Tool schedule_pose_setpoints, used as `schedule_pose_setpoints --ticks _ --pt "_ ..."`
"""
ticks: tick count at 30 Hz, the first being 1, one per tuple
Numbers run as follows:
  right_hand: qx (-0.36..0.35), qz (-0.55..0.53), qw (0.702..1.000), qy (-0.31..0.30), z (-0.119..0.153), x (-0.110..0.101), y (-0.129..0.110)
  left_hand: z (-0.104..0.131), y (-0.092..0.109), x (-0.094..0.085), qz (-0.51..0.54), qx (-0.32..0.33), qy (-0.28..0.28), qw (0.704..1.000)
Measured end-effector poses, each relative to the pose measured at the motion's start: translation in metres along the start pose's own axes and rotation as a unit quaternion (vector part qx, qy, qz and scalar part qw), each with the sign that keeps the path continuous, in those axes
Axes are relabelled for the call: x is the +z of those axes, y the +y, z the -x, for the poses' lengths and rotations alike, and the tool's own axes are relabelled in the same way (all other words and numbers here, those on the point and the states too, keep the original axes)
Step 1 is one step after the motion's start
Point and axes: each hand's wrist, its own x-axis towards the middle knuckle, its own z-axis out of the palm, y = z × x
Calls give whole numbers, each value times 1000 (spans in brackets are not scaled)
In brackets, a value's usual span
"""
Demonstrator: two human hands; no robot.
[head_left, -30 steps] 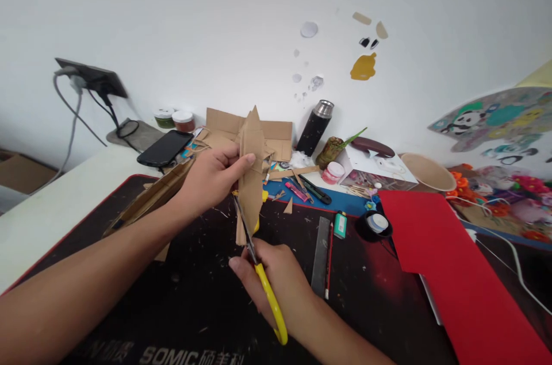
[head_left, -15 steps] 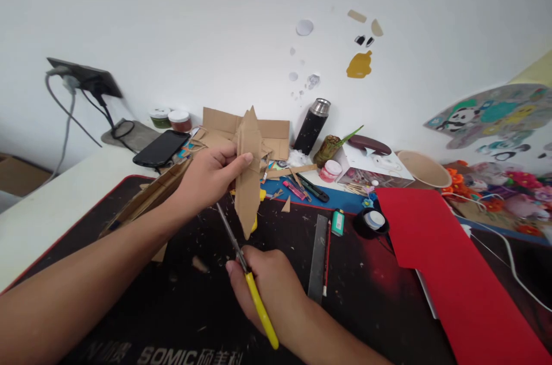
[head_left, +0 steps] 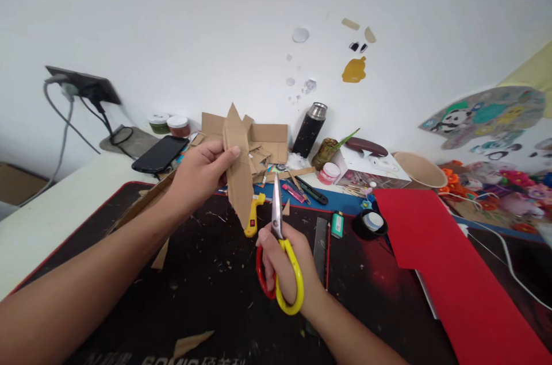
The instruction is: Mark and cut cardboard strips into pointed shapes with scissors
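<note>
My left hand [head_left: 199,174] pinches a long brown cardboard piece [head_left: 238,175] between thumb and fingers, holding it upright with pointed ends at top and bottom. In my right hand [head_left: 287,261] are scissors [head_left: 276,210] with one red and one yellow handle loop; the blades point up and look nearly closed. The scissors are to the right of the cardboard and do not touch it. Behind the cardboard's lower end lies a yellow glue gun [head_left: 254,214], partly hidden. A cardboard offcut [head_left: 192,343] rests on the black mat [head_left: 207,296] near the front.
A black phone [head_left: 159,153] lies at the left. Cardboard scraps [head_left: 271,149], a black flask [head_left: 309,130] and a green cutter [head_left: 313,189] are at the back. Right of my hand are a ruler [head_left: 319,244], a dark cup [head_left: 370,224] and red sheets [head_left: 448,256].
The scissors have turned upright and moved right, away from the cardboard. My left hand and the cardboard have shifted slightly left. A cardboard offcut now shows on the mat near the front.
</note>
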Motion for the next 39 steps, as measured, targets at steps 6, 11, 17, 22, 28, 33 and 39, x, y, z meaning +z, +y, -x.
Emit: schedule_pose_setpoints --ticks 6,11,17,22,28,33,39 --pt "0 -24 1000 -2 -5 -3 -9 4 -4 4 10 -6 -26 1000" --pt "5 -44 999 -6 -6 -5 -5 7 -5 8 6 -6 -42 999" --pt "15 -58 998 -10 -8 -5 -10 11 -3 14 6 -4 -59 998" --pt "10 -45 999 9 -13 -9 -10 12 -9 15 39 -21 -96 994" --pt "-11 -69 997 38 -19 -18 -9 13 -12 17 91 -44 -287 953" --pt "-12 -96 995 29 -20 -20 -9 16 -11 19 68 -69 -322 942" --pt "-11 -98 995 -1 -17 -19 -12 16 -12 18 76 -83 -327 938"
